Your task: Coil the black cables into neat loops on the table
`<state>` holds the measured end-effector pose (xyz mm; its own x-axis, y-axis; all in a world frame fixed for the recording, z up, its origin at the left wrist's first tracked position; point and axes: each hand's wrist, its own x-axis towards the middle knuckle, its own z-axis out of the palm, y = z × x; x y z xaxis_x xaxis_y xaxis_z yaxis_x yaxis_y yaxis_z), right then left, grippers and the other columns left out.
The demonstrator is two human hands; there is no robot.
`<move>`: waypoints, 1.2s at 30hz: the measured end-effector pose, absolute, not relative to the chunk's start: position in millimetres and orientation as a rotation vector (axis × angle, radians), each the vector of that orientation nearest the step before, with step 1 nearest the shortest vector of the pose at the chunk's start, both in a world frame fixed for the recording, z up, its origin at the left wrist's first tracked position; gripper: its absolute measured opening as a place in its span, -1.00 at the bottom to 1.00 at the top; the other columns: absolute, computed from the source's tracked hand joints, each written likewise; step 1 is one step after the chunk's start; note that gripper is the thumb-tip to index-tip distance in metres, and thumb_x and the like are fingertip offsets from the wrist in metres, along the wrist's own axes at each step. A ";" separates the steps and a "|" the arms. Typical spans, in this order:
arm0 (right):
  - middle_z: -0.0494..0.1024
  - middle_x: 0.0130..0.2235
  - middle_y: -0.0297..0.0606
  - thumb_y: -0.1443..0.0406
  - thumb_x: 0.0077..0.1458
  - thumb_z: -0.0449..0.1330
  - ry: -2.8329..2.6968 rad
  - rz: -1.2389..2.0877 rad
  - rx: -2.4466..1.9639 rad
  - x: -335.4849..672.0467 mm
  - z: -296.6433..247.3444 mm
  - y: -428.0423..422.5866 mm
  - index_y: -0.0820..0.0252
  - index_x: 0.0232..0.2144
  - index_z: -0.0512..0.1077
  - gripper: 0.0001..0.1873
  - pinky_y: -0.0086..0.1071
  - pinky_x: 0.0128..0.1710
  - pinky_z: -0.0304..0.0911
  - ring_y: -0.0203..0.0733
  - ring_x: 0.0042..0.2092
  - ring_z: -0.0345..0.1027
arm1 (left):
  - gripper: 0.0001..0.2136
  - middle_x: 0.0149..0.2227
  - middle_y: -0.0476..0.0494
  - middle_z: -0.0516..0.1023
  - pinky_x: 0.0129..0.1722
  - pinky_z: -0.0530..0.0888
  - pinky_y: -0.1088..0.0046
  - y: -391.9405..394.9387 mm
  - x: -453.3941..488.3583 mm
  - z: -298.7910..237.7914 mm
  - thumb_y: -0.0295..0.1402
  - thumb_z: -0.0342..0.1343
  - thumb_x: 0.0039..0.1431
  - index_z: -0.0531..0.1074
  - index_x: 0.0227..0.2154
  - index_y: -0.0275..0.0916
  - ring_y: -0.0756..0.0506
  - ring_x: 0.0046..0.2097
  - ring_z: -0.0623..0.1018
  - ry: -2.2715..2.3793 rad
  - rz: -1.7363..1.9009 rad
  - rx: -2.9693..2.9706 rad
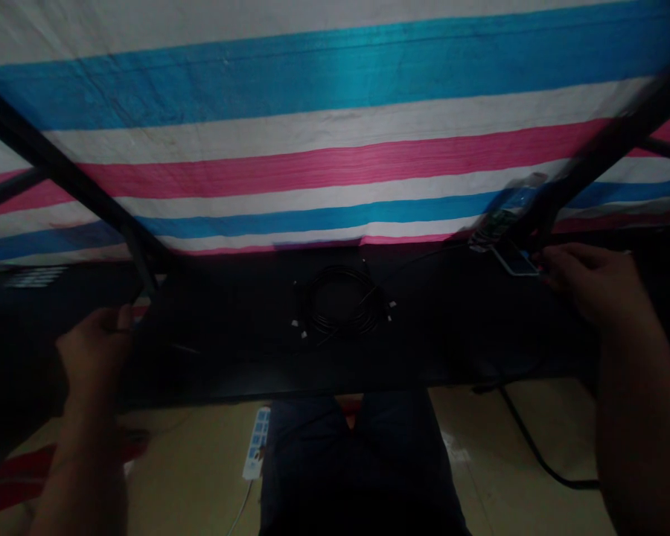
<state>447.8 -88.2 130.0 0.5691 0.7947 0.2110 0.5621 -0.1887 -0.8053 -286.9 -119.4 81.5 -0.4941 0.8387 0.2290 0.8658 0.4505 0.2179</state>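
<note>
A phone (517,262) lies near the far right corner of the dark table (228,350), its pale edge catching the little light there is. The right hand (589,286) is just beside it, on its right. Its fingers (552,269) are bent and held close together with the tips at the phone's near end. The picture is too dim and blurred to tell whether they touch or pinch it. Just behind the phone a bottle (508,208) with a blue label leans against a black bar (603,149) of the frame.

The left hand (97,350) is well apart from all this, at the table's left edge and below another black bar (61,167). Its fingers curl towards that edge, but blur hides whether they grip it.

Between the hands, towards the table's far side, lies a coil of black cables (340,301) with small pale plugs around it.

A tarp (335,97) striped blue, white and pink hangs behind the table. Below the near edge are the person's legs (357,461) in dark trousers. On the floor (190,476) a white power strip (255,444) lies just left of them and a black cord (536,450) to the right.
</note>
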 end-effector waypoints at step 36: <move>0.28 -0.64 -0.37 -0.01 0.04 0.25 -1.997 0.690 -1.436 323.3 186.3 -97.1 0.11 -0.55 0.55 -0.64 -0.39 -0.57 -0.08 -0.33 -0.57 0.07 | -0.48 -0.67 0.07 0.04 -0.61 0.02 0.46 -110.6 -51.0 143.5 0.00 -0.01 0.24 0.08 -0.72 -0.19 0.05 -0.60 0.08 -2.082 -1.266 -3.041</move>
<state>323.3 -97.1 186.3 -0.2537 0.9548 0.1549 0.6557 0.2875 -0.6981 -51.0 -110.6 143.5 0.3244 0.9432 0.0717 0.4979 -0.2347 0.8349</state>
